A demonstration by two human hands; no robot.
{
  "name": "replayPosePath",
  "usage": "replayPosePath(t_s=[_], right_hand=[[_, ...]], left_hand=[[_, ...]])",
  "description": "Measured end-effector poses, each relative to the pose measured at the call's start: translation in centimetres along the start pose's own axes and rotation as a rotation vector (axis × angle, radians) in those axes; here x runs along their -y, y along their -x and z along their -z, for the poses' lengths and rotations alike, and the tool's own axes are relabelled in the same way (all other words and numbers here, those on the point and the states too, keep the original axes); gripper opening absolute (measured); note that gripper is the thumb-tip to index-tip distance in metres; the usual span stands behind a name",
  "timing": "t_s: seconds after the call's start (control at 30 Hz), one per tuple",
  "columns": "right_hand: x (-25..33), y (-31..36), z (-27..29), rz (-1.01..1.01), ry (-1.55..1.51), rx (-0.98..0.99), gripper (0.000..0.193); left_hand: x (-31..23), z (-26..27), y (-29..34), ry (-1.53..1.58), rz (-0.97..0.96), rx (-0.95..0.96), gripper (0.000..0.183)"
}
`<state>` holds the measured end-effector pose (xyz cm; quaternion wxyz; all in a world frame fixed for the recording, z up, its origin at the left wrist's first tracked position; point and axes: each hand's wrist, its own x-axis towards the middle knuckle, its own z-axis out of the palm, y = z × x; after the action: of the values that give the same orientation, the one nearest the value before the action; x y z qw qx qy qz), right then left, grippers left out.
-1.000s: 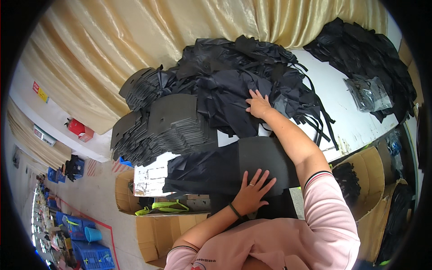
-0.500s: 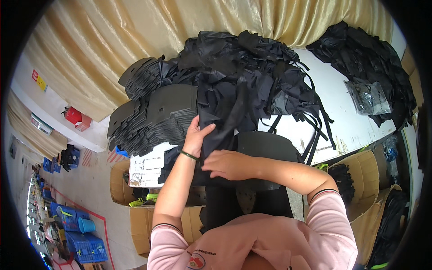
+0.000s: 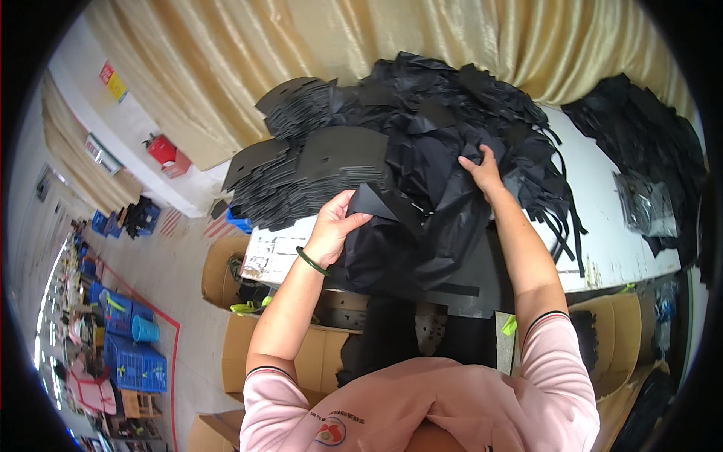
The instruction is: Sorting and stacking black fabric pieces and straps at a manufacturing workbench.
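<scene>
My left hand (image 3: 331, 230) is closed on the edge of a black fabric piece (image 3: 399, 248), thumb on top, with a corner folded up beside the thumb. The piece hangs loosely over the near edge of the table. Farther to the right, my right hand (image 3: 483, 173) reaches onto the dark fabric, its thumb and forefinger spread apart; whether it touches the same piece is unclear. Behind both hands rises a large heap of black fabric pieces (image 3: 422, 98) with straps. Left of it lie stacks of dark flat panels (image 3: 343, 151) with rounded corners.
The white table (image 3: 602, 233) carries a second black heap (image 3: 633, 135) and a clear plastic bag (image 3: 645, 205) at the right. Cardboard boxes (image 3: 282, 350) stand below the table's front. A gold curtain (image 3: 301, 45) hangs behind. Blue crates (image 3: 135, 361) stand on the floor at left.
My right hand has moved from beside the left one far to the right, onto the fabric. The black piece is now spread wider, with a corner folded at my left hand. The view has shifted.
</scene>
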<state>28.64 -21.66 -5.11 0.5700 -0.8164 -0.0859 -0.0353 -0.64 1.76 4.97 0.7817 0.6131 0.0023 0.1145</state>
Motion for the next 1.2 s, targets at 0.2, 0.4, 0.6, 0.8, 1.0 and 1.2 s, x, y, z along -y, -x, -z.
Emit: replayPosePath(t_s=[0.2, 0.4, 0.6, 0.8, 1.0, 1.2], right_hand=[[1.6, -0.9, -0.4, 0.153, 0.407, -0.113, 0.073], [12.1, 8.9, -3.3, 0.497, -0.104, 0.958, 0.096], [13.8, 19.9, -6.7, 0.594, 0.018, 0.982, 0.109], [9.7, 13.3, -4.8, 0.760, 0.761, 0.803, 0.068], [6.1, 6.1, -0.7, 0.729, 1.365, 0.739, 0.046], [5.9, 4.8, 2.3, 0.396, 1.426, 0.956, 0.058]], left_hand=[[-4.5, 2.1, 2.7, -0.027, -0.148, -0.050, 0.035], [-7.5, 5.6, 5.5, -0.007, -0.221, -0.075, 0.033], [-6.7, 4.4, 6.0, 0.044, -0.286, -0.106, 0.041], [-9.4, 3.7, 7.7, 0.110, -0.349, -0.052, 0.028], [-10.4, 6.0, 10.4, 0.099, -0.348, -0.105, 0.029], [-9.3, 6.3, 9.7, 0.099, -0.348, -0.128, 0.024]])
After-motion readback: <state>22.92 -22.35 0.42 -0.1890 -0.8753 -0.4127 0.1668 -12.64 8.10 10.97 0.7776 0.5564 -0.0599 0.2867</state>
